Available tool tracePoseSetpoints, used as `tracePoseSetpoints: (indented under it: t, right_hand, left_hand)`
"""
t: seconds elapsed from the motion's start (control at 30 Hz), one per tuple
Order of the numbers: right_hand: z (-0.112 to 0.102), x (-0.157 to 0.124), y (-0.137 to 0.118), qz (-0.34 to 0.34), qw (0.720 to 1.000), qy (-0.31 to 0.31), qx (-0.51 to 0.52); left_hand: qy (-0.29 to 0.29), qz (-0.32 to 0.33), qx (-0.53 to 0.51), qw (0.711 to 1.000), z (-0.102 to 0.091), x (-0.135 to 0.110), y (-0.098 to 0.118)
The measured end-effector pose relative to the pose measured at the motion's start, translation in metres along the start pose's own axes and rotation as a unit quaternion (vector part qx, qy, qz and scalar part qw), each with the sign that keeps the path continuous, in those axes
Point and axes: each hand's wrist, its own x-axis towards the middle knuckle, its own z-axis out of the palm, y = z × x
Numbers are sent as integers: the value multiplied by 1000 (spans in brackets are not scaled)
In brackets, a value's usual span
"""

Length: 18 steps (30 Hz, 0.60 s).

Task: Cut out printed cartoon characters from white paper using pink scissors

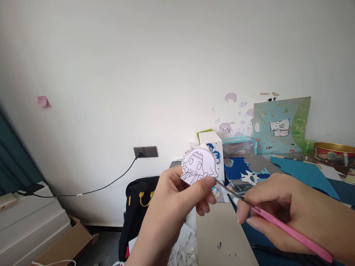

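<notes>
A white paper cut-out [198, 164] with a black line drawing of a cartoon figure is held up in front of me. My left hand [191, 194] pinches its lower edge between thumb and fingers. From the right, my right hand [280, 214] grips a pair of pink-handled scissors [294, 232], seen nearly edge-on. Their thin metal tip meets the lower right edge of the paper, close to my left thumb. I cannot tell whether the blades are apart. Below the hands lies a grey-beige board [222, 232] with a few tiny dark scraps on it.
Behind the cut-out stands a white box [219, 147] with blue stickers. Blue paper offcuts [237, 171], a teal sheet [305, 175] and a round tin [335, 153] lie to the right. White paper scraps [184, 242] and a black backpack [138, 207] are at lower left.
</notes>
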Motion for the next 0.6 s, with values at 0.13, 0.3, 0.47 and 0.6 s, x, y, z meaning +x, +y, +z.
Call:
tracePoseSetpoints:
  t: [0.13, 0.3, 0.47, 0.6]
  right_hand:
    - [0, -1, 1, -13, 1000, 2, 23]
    - [1, 0, 9, -33, 999, 0, 25]
    - [5, 6, 32, -79, 997, 25, 3]
    - [5, 8, 36, -88, 996, 28, -11]
  left_hand:
    - [4, 1, 1, 1000, 0, 0, 0]
    - [6, 6, -4, 1000, 0, 1, 0]
    - [8, 9, -7, 1000, 1, 1, -1]
    - [10, 13, -11, 1000, 0, 0, -1]
